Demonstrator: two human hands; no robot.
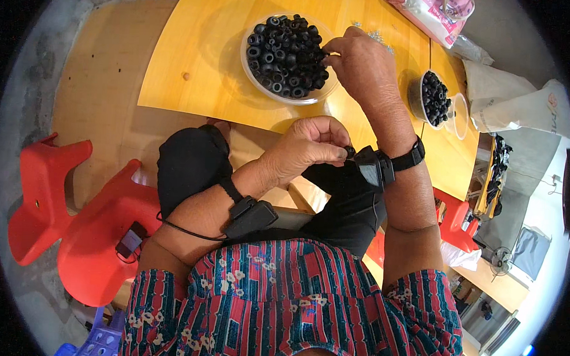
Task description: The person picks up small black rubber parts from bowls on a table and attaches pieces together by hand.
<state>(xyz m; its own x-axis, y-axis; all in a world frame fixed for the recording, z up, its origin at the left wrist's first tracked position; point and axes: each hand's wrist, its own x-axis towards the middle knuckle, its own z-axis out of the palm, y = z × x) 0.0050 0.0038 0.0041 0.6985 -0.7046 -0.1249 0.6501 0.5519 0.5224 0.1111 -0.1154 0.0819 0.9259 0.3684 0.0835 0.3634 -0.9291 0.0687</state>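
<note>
My left hand is in front of the table edge, above my lap. Its thumb and fingers pinch a small black ring-shaped part. Reaching over the table, my right hand has its thumb and fingertips drawn together at the right side of a round clear tub. Black ring-shaped parts are heaped in that tub, many with a hole through the middle. Dark parts lie against the right fingertips, and whether one is gripped is hard to make out. Small shiny clear pieces lie just beyond the right hand.
A second tub of small black parts stands to the right, beside a clear round lid or container. A pink-and-white package and white sacks are farther right. Red stools stand at the left, below the yellow table.
</note>
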